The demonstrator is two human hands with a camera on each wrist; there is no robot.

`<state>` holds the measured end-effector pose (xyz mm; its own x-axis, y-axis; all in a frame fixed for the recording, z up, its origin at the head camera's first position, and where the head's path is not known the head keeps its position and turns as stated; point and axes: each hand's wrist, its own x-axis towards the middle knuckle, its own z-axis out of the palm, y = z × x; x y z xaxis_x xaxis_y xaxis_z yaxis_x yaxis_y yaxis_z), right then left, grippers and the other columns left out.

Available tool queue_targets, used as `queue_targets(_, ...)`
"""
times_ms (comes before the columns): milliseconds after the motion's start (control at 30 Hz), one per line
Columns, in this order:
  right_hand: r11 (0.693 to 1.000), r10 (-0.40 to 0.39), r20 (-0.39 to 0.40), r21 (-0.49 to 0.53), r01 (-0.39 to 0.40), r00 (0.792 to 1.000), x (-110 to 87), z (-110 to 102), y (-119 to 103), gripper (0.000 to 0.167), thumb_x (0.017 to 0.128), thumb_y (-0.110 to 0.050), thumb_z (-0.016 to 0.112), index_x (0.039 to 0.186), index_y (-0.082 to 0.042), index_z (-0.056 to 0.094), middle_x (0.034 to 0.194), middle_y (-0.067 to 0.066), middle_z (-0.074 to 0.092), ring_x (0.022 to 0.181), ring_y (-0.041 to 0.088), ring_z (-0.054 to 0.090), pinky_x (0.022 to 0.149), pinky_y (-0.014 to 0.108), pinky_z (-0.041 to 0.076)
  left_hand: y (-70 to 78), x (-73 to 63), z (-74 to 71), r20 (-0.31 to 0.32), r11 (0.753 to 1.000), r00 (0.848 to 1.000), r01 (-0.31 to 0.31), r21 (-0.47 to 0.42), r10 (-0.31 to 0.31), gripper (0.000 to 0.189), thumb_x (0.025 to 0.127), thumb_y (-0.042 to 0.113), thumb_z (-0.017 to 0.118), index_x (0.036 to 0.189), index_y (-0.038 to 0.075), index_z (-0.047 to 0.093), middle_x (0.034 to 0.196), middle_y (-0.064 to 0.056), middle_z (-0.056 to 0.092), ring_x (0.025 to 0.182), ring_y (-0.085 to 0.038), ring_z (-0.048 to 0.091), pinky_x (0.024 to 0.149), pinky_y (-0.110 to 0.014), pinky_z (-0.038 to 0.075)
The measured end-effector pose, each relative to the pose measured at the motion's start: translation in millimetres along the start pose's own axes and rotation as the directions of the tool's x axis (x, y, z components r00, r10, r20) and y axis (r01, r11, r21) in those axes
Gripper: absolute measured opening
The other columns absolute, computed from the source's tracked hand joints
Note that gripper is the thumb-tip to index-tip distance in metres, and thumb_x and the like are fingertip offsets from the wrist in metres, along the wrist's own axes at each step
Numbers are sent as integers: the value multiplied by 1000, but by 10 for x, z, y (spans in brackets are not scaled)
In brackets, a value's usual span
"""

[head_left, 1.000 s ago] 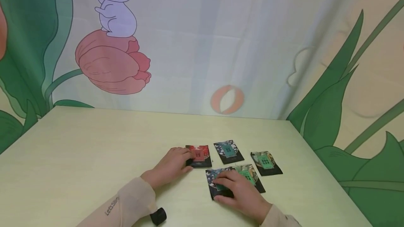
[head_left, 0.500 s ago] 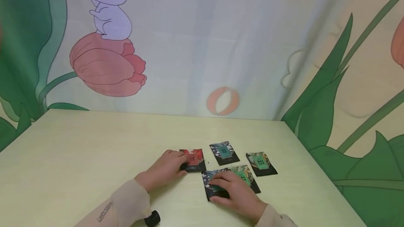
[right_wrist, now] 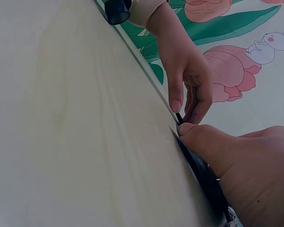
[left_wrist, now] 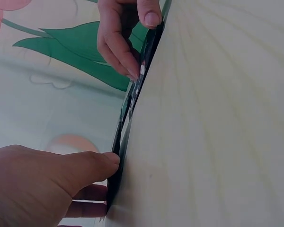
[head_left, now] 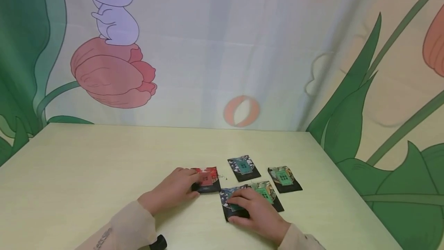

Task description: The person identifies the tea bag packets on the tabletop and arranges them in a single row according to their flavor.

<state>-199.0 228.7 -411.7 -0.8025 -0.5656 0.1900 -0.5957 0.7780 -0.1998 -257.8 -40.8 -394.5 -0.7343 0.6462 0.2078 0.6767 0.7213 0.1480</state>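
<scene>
My left hand [head_left: 170,190] pinches the left edge of a flat red-and-black packet [head_left: 210,180], thumb at the front and fingers behind in the left wrist view. My right hand [head_left: 258,211] lies over a blue-and-black packet [head_left: 225,194], holding it with curled fingers at its left side and the thumb at its front corner. Part of that packet is hidden under the hand. A green-and-black packet [head_left: 266,192] lies right beside it, partly covered by the same hand. The red packet's front right corner meets the blue one's corner.
Behind lie another blue packet [head_left: 244,168] and, to the right, another green packet [head_left: 285,179]. A black cylindrical piece [head_left: 158,243] sits by the left sleeve. The pale table [head_left: 104,157] ends at a printed curtain [head_left: 194,68].
My left hand has drawn the red packet a little left and nearer, its corner now down at the front blue packet. The right hand stays in place; the head view has shifted slightly.
</scene>
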Motion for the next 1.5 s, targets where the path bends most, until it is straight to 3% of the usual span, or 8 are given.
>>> queue_targets(267, 1000, -3, -10, 0, 3, 1000, 7, -19, -14, 46, 89, -56, 58, 120, -22, 67, 121, -10, 60, 114, 12, 54, 99, 35, 48, -38, -78, -29, -5, 1000, 1000, -19, 20, 19, 31, 83, 30, 74, 107, 13, 66, 102, -1, 67, 93, -19, 63, 94, -40, 47)
queue_targets(800, 1000, -21, -32, -17, 20, 999, -1, -23, -1, 45, 89, -54, 59, 118, -20, 68, 119, -8, 61, 111, 12, 56, 97, 35, 49, -53, -257, -112, 9, 998, 999, -47, 36, 47, 29, 81, 31, 76, 102, 13, 66, 96, 1, 65, 89, -15, 61, 89, -39, 50)
queue_targets(1033, 1000, -23, -28, -13, 22, 999, -7, -26, 18, 47, 90, -56, 55, 119, -21, 67, 120, -9, 61, 112, 13, 55, 98, 35, 48, -62, -373, -167, 13, 998, 998, -55, 39, 54, 32, 79, 29, 78, 104, 14, 66, 94, 2, 64, 86, -15, 61, 89, -39, 51)
queue_targets(1300, 1000, -17, -24, -6, 17, 1000, -9, -27, 12, 47, 90, -57, 55, 118, -21, 67, 120, -9, 61, 112, 13, 55, 97, 35, 49, -62, -514, -191, 36, 988, 995, -100, 119, 96, 37, 77, 31, 79, 106, 13, 65, 97, -1, 66, 86, -17, 62, 87, -38, 52)
queue_targets(1500, 1000, -28, -28, -3, 28, 999, 0, -13, -3, 44, 90, -54, 58, 117, -21, 68, 119, -9, 61, 111, 12, 56, 97, 35, 49, -74, -641, -207, 53, 986, 994, -98, 133, 92, 38, 75, 32, 81, 105, 14, 66, 97, 0, 66, 86, -16, 62, 84, -37, 53)
